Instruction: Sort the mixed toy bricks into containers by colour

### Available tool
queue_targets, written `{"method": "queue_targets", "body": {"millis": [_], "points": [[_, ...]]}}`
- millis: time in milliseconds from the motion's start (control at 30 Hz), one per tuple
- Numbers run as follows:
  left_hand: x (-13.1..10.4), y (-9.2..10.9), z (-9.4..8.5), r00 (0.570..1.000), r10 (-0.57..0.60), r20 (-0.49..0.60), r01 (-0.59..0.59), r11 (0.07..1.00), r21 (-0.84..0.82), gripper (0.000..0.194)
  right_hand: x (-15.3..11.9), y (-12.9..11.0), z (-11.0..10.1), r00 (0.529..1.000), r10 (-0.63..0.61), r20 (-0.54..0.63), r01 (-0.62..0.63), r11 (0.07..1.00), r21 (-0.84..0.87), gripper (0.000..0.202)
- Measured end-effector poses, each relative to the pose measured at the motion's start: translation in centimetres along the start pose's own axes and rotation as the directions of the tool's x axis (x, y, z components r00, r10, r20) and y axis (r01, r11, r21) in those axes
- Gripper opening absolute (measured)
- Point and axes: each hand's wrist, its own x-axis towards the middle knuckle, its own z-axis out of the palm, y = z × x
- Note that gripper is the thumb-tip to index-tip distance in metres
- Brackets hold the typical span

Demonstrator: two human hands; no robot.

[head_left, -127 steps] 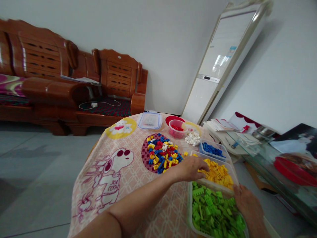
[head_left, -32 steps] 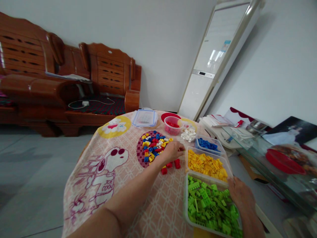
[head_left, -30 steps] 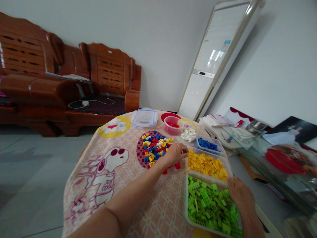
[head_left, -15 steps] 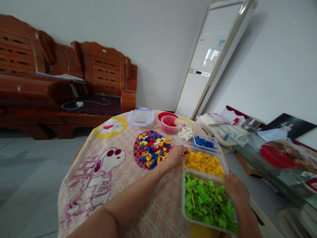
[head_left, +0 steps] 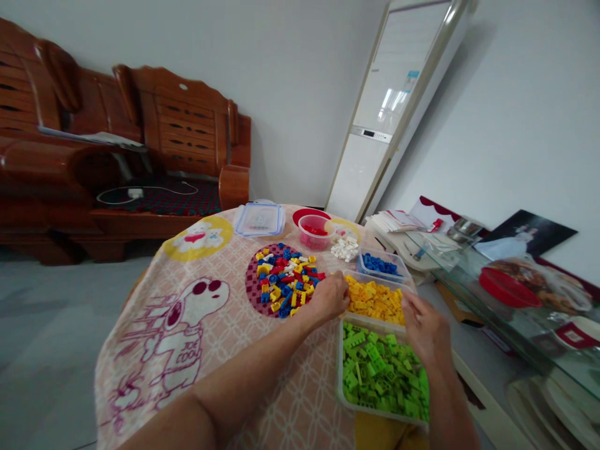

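A clear plastic box of yellow toy bricks (head_left: 375, 301) stands at the right of the round table. My left hand (head_left: 330, 296) is at its left rim, fingers curled inward; whatever they pinch is hidden. At the box's right side, my right hand (head_left: 427, 325) has its thumb and fingers closed together over the bricks, with any held piece too small to make out. Nearer me is a larger box of green bricks (head_left: 382, 372), partly covered by my right wrist. Mixed blue, red, yellow and white bricks (head_left: 288, 281) lie in a loose pile left of my left hand.
Beyond the yellow bricks stands a box of blue bricks (head_left: 379, 264), beside a heap of white bricks (head_left: 345, 249). A round tub of red bricks (head_left: 315, 232) and a blue-edged lid (head_left: 260, 219) are farther back. On the right is a glass shelf (head_left: 469, 287) with household items.
My right hand has moved inward and away from me, from the box's right edge to over the yellow bricks. My left hand stays at the left rim. The view has shifted slightly.
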Motion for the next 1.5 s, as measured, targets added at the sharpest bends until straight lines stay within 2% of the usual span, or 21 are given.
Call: {"method": "queue_targets", "body": {"millis": [100,167,233,400,500,667,767,967,1133,1267,1500], "points": [[0.4,-0.7,0.0,0.999,0.018,-0.037,-0.021,0.997,-0.074,0.014,-0.1,-3.6,1.5,0.976,-0.216,0.039,0.193,0.928,0.318,0.042],[0.6,-1.1,-0.1,0.997,0.028,-0.069,-0.037,0.99,-0.133,0.014,-0.2,-5.3,3.0,0.941,-0.312,0.135,0.227,0.872,0.434,0.039],[0.8,-1.5,-0.3,0.995,0.043,-0.094,-0.061,0.978,-0.197,0.014,-0.2,-6.2,4.5,0.912,-0.357,0.204,0.228,0.851,0.473,0.037],[1.0,-2.1,0.3,0.988,0.075,-0.133,-0.123,0.905,-0.407,0.016,-0.4,-5.9,7.0,0.92,-0.324,0.22,0.21,0.883,0.42,0.039],[1.0,-2.3,0.9,0.989,0.047,-0.141,-0.111,0.866,-0.488,0.014,-0.7,-5.6,7.6,0.927,-0.293,0.232,0.223,0.932,0.287,0.046],[1.0,-2.3,1.6,0.985,-0.002,-0.171,-0.095,0.825,-0.558,0.011,-0.6,-5.7,7.1,0.884,-0.267,0.383,0.29,0.957,-0.002,0.034],[0.9,-2.2,1.5,0.985,0.0,-0.17,-0.095,0.828,-0.552,0.011,-0.3,-5.4,6.5,0.888,-0.182,0.423,0.268,0.951,-0.154,0.039],[0.8,-2.3,1.4,0.985,0.005,-0.17,-0.097,0.836,-0.539,0.012,0.2,-4.3,5.6,0.89,-0.1,0.445,0.231,0.94,-0.251,0.042],[0.9,-2.6,1.8,0.985,0.021,-0.171,-0.112,0.83,-0.547,0.011,0.6,-3.2,5.2,0.912,-0.058,0.406,0.19,0.938,-0.291,0.036],[1.0,-2.8,2.0,0.983,0.032,-0.183,-0.128,0.829,-0.544,0.01,0.9,-1.4,5.1,0.935,0.008,0.353,0.122,0.931,-0.344,0.037],[0.9,-2.6,1.6,0.982,0.046,-0.182,-0.133,0.854,-0.503,0.01,1.1,1.6,5.1,0.974,0.002,0.226,0.065,0.956,-0.288,0.036]]}}
